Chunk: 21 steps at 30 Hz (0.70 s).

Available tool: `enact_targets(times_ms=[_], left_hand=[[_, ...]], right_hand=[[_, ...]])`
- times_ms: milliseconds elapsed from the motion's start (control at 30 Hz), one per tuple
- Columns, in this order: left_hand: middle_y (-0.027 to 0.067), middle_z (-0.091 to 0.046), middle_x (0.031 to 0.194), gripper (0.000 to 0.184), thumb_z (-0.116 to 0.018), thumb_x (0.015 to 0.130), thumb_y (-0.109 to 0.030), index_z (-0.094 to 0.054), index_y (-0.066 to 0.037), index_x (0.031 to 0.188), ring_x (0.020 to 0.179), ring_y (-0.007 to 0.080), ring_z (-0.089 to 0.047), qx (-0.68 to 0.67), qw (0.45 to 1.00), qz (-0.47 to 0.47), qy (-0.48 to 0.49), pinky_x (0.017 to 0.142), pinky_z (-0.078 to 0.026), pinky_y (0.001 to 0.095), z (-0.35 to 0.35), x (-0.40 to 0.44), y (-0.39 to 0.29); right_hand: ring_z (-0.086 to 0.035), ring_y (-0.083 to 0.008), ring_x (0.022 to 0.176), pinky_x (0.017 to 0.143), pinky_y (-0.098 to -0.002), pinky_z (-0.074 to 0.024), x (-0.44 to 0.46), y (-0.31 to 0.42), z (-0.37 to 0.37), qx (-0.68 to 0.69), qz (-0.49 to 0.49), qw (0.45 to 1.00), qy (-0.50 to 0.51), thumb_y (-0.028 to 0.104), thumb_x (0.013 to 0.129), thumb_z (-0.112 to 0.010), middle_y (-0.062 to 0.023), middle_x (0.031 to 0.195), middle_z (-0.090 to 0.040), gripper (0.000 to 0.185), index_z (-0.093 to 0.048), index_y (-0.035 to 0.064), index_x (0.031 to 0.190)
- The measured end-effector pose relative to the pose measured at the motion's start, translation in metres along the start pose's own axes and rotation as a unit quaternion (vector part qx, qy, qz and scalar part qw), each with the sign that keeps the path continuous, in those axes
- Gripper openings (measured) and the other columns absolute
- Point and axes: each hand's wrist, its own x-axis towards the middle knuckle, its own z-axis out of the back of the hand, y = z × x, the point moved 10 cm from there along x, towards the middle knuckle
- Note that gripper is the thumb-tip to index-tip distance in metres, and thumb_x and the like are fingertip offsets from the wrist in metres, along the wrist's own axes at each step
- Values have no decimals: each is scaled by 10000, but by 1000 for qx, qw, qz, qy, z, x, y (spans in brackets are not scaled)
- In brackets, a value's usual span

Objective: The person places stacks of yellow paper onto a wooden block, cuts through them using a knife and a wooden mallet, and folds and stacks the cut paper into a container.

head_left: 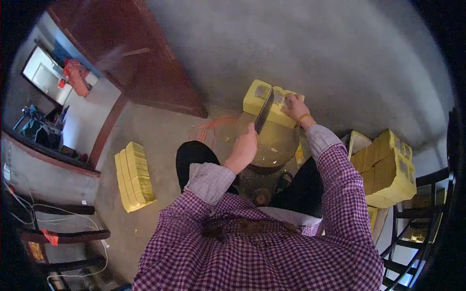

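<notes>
My left hand (243, 150) is closed round the handle of a knife (263, 114) with a long dark blade. The blade lies across a thick stack of yellow paper (280, 115) with printed grey patches on top, in a cut or gap between a left and a right part. How deep the edge sits I cannot tell. My right hand (294, 109), a yellow band at its wrist, grips the stack's right end with bent fingers. Under the stack stands a round block (277, 145) with small yellow scraps on it.
A tied bundle of yellow paper (133, 177) lies on the floor at left. More yellow stacks (386, 167) are piled at right beside a dark chair (422, 213). Red strings (208, 130) lie near the brown door (145, 68). The grey wall (310, 43) rises behind the block.
</notes>
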Motion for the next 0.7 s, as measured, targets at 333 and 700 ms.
enact_targets(times_ms=[333,700], left_hand=[[315,-569,795,245,-319,893,-164,-401,5,1051,787,466,-561,7,997,45,55,705,-421,548,-8,6,3],[316,-569,883,257,-279,901,-155,-425,38,989,862,458,-561,-20,992,80,100,760,-424,535,-25,8,14]], right_hand=[[-520,-351,1011,844,-397,-443,0,-1,-6,-4,12,1000,-1,224,696,-713,-152,1174,-408,536,-446,118,1149],[-494,-335,1083,949,-420,-370,-261,98,-149,-96,63,797,593,470,826,-473,-206,1121,-548,593,-477,16,1207]])
